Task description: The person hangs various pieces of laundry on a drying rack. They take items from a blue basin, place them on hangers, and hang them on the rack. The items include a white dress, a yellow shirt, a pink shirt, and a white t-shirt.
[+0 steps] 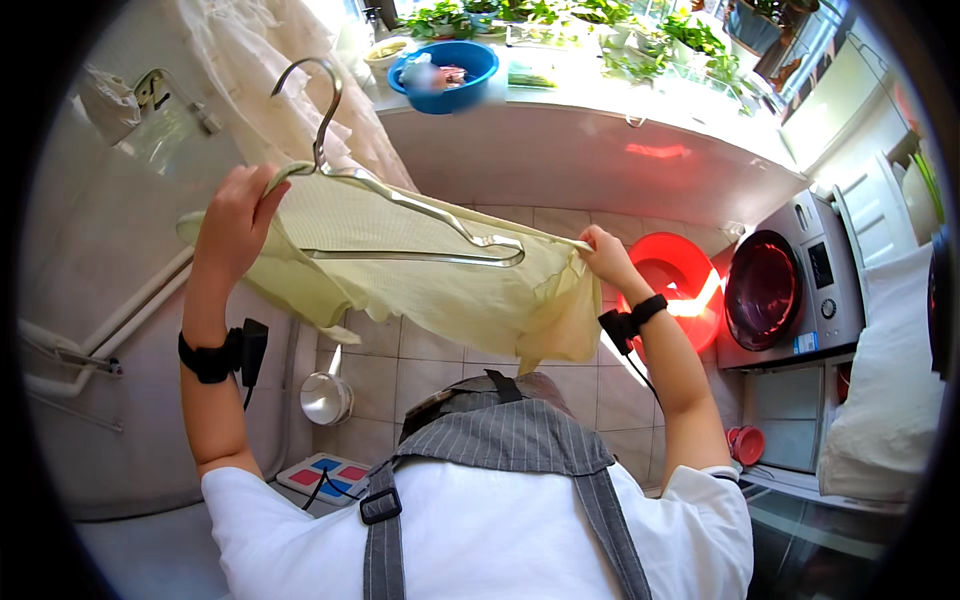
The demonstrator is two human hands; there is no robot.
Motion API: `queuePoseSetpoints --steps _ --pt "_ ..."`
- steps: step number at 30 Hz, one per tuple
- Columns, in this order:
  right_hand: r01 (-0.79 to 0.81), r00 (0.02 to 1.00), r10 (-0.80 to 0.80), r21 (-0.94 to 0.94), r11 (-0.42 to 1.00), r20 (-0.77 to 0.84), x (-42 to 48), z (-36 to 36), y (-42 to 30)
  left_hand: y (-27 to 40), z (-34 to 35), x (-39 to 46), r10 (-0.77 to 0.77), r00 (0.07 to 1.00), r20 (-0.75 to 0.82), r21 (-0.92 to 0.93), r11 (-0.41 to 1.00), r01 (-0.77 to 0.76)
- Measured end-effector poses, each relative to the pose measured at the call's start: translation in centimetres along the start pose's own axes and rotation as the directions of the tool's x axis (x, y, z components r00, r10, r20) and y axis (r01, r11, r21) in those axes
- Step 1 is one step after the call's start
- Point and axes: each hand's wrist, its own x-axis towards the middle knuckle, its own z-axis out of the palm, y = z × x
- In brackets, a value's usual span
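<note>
A pale yellow-green cloth garment [450, 300] hangs stretched between my two hands. A metal clothes hanger [420, 202] lies against it, its hook rising at the upper left and its near end and lower bar in front of the cloth. My left hand [238, 210] pinches the garment's edge beside the base of the hook; whether it also grips the hanger is hidden. My right hand [606, 253] pinches the garment's upper right corner, a little beyond the hanger's end. The lower edge of the cloth droops loosely above the tiled floor.
Red basin [660, 255] on the floor at right, beside a silver appliance with a round door [763, 289]. Blue basin [442, 79] and potted plants [600, 15] stand on the window ledge. White pipes [139, 315] run along the left wall; a small pot [326, 397] is below.
</note>
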Motion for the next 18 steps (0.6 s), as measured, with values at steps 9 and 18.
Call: queuePoseSetpoints --steps 9,18 --pt "-0.297 0.952 0.241 0.374 0.879 0.19 3.3 -9.4 -9.2 2.1 10.5 -4.1 -0.26 0.95 0.172 -0.276 0.913 0.3" --pt "-0.011 0.986 0.091 -0.498 0.867 0.137 5.4 -16.5 -18.6 10.2 15.6 -1.6 -0.143 0.979 -0.146 -0.08 0.988 0.132"
